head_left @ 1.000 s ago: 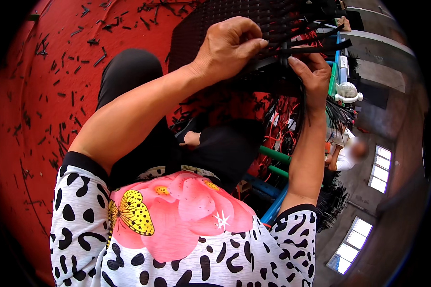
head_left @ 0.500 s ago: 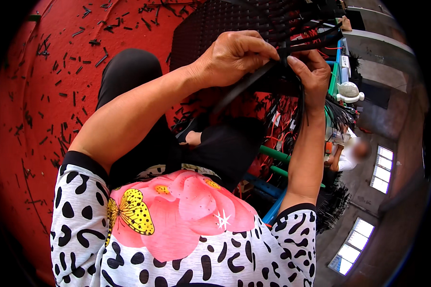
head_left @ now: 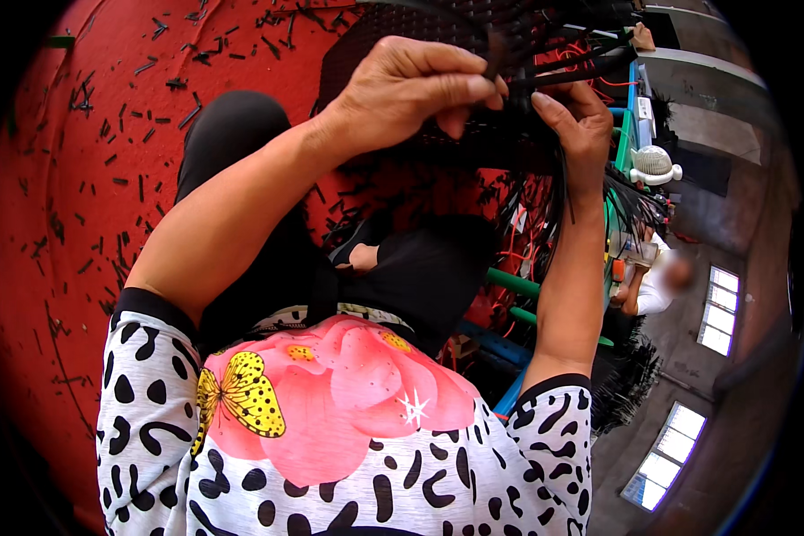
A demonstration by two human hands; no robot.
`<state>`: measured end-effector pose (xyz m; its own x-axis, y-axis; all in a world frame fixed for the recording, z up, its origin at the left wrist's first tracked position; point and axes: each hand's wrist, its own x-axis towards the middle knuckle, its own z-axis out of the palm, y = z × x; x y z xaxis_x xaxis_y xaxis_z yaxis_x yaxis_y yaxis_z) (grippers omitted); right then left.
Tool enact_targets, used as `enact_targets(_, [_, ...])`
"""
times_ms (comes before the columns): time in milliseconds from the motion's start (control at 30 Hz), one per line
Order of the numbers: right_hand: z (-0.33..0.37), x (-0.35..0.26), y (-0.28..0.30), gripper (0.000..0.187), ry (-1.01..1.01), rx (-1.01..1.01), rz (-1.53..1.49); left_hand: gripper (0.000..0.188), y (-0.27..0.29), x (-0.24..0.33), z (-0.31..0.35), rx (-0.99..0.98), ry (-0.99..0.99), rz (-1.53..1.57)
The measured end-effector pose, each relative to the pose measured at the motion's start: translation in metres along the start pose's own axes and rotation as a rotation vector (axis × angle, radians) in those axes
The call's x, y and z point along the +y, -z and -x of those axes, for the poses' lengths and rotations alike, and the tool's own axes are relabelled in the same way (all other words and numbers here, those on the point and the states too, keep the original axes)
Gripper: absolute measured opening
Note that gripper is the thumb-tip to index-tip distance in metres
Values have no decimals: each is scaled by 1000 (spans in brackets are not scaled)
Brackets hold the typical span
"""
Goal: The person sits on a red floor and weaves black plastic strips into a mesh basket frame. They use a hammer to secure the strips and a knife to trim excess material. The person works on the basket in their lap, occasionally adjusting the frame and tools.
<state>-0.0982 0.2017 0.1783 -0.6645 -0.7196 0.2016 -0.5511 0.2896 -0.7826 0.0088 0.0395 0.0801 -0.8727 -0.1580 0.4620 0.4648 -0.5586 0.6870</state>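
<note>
A black woven piece, made of flat plastic-like strips, stands in front of me at the top of the head view. My left hand is closed at its edge, thumb and forefinger pinching a dark flat strip that is smeared by motion. Just to the right, my right hand has its thumb and bent fingers around the border of the weave, gripping there. Loose black strips stick out to the right above that hand. The exact crossing of strips between my hands is too dark to make out.
Black strip offcuts litter the red floor. At right are green bars, hanging bundles of black strips and a white fan. Another person in white sits beyond.
My left hand has shifted slightly up and left, away from the right hand. The strip that slanted down from its fingers now shows above them. My right hand stays almost in place.
</note>
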Motion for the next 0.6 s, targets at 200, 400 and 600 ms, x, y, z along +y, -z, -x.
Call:
enact_targets(200, [-1,1,-1,7,-6,18,-41,20,2,1,4,49,50,12])
enact_targets(400, [-4,3,0,7,15,-1,-23,21,1,0,6,71,39,10])
enact_targets(600, [-3,3,1,7,-1,-15,-35,21,2,2,5,78,51,52])
